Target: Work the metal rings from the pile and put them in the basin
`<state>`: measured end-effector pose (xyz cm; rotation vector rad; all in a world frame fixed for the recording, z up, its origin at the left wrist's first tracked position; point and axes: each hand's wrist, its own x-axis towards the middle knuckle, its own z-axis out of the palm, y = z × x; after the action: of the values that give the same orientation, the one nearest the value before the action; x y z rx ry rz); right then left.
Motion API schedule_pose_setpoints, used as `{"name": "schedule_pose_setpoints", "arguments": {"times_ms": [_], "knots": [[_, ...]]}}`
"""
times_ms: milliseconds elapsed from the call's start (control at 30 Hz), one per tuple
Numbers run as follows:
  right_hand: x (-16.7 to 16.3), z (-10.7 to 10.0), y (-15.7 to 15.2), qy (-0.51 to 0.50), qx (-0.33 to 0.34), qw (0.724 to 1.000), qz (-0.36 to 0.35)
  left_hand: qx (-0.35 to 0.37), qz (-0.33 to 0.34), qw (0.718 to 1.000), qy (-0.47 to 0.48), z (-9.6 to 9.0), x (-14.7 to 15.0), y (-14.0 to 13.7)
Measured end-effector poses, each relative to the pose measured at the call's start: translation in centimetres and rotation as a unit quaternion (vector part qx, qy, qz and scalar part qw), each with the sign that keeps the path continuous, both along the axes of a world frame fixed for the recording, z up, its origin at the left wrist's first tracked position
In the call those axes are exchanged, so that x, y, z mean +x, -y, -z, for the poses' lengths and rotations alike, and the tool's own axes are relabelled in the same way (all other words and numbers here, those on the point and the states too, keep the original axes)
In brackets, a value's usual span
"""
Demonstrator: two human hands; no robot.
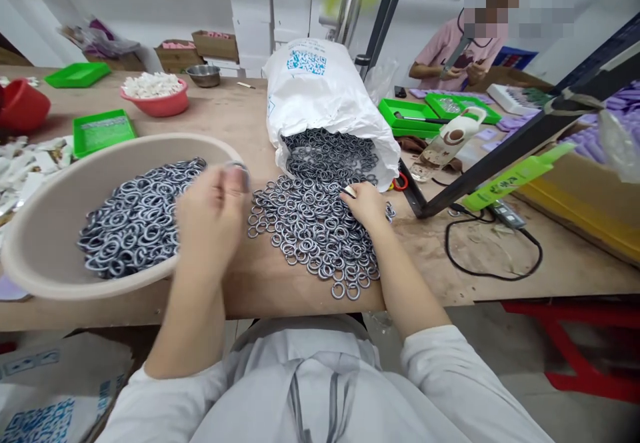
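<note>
White top [260, 383] closest to us, and off we go from the left: our wide pale basin [43, 229] sits on the table [260, 283], a heap of grey rings [135, 223] inside. Over its right rim hangs our left hand [213, 213], blurred, fingers curled in; something dark and curved shows by the thumb, perhaps a ring, but we cannot tell whether it's gripped. Next along, the loose pile [320, 229] of rings lies between our hands, fanning from the mouth of the white sack [325, 89] towards the table's near edge; round rings, so no long axis to follow. More rings show inside the sack. And our right hand [367, 203] is the nearer one, touching the pile at its far right, fingers bent down onto it, their tips partly hidden; we cannot say whether they pinch any. From that hand the pile lies leftward and nearer us; from the left hand, to the right. Past it all stand a dark frame [470, 176] and a green tube [510, 183].
</note>
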<state>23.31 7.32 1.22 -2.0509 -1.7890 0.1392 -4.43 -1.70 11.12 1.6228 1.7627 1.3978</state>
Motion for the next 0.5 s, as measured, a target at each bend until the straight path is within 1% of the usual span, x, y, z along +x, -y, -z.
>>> {"name": "schedule_pose_setpoints", "arguments": {"times_ms": [33,67,100,167,200,233,267,300,333,367,400,433,467,500], "knots": [[-0.1,0.0,0.0,0.024,-0.019,1.000,0.004,0.027,-0.092,0.983,-0.155,-1.2,-1.2,0.4],[-0.3,0.0,0.0,0.041,-0.031,0.999,0.007,0.007,-0.150,0.957,-0.246,-2.0,-2.3,0.7],[-0.6,-0.1,0.0,0.051,-0.038,0.998,0.009,-0.023,-0.168,0.932,-0.321,-2.6,-3.2,0.9],[-1.0,-0.3,0.1,0.059,-0.039,0.997,0.006,-0.096,-0.128,0.891,-0.425,-2.9,-4.5,1.1],[-1.2,-0.5,0.2,0.057,-0.036,0.998,0.003,-0.117,-0.110,0.876,-0.454,-2.8,-4.8,1.1],[-1.2,-0.6,0.3,0.053,-0.032,0.998,0.000,-0.121,-0.100,0.870,-0.468,-2.4,-4.9,1.1],[-1.2,-0.7,0.4,0.046,-0.025,0.999,-0.001,-0.103,-0.105,0.874,-0.463,-2.0,-4.7,1.1],[-1.2,-0.9,0.5,0.036,-0.018,0.999,-0.004,-0.063,-0.111,0.888,-0.441,-1.6,-4.3,1.0],[-1.1,-1.0,0.7,0.019,-0.010,1.000,-0.007,-0.013,-0.103,0.907,-0.408,-1.1,-3.6,0.9],[-1.0,-1.1,0.9,-0.004,-0.003,1.000,-0.012,0.040,-0.073,0.925,-0.371,-0.6,-2.7,0.8],[-1.0,-1.2,1.0,-0.032,0.000,0.999,-0.020,0.084,-0.024,0.939,-0.334,0.0,-1.6,0.6],[-1.0,-1.2,1.2,-0.065,0.002,0.997,-0.030,0.101,0.046,0.946,-0.304,0.7,-0.3,0.3],[-1.1,-1.2,1.4,-0.100,0.001,0.994,-0.043,0.092,0.118,0.949,-0.278,1.4,1.0,-0.1],[-1.2,-1.2,1.5,-0.138,0.000,0.989,-0.059,0.057,0.183,0.947,-0.258,2.3,2.4,-0.6]]}}
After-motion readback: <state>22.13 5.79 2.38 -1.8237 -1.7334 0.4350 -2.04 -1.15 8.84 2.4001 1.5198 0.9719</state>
